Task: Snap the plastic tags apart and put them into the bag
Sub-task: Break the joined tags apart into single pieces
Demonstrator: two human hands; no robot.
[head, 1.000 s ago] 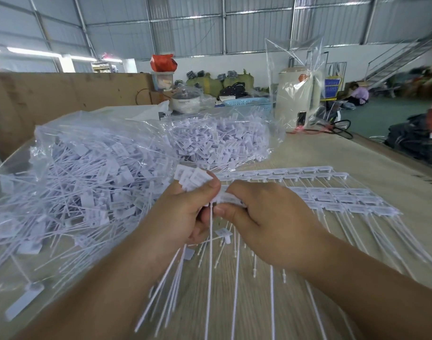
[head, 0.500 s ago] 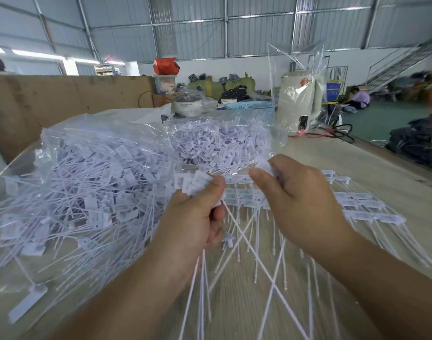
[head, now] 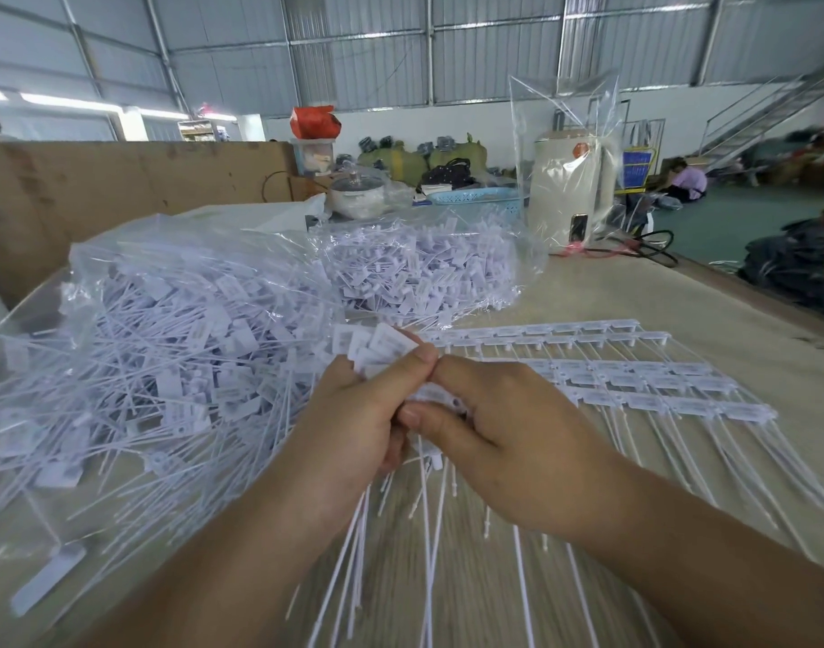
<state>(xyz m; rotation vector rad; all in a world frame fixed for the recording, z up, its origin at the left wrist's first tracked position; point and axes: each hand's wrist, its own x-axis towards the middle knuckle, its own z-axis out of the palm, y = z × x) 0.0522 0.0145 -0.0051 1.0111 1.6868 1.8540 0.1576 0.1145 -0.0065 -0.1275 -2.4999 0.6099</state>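
Note:
My left hand (head: 354, 427) grips a bundle of separated white plastic tags (head: 377, 346), their flat heads fanned above my thumb and their long tails hanging down toward me. My right hand (head: 508, 441) is pressed against the left, thumb and forefinger pinching a tag strip (head: 435, 397) between the two hands. Several joined strips of tags (head: 634, 381) lie in rows on the table to the right. A large clear bag (head: 143, 348) heaped with loose tags lies at the left, and a second clear bag of tags (head: 424, 268) sits behind it.
The wooden table (head: 751, 329) runs forward and right, its edge at far right. A cream appliance (head: 571, 189) under an upright clear bag, a blue basket (head: 475, 196) and a pot (head: 356, 194) stand at the back. A cardboard wall (head: 120, 180) borders the left. A person sits far off.
My right hand, which had pulled up and away to the right half a second ago, has come back against my left hand and pinches tags there again.

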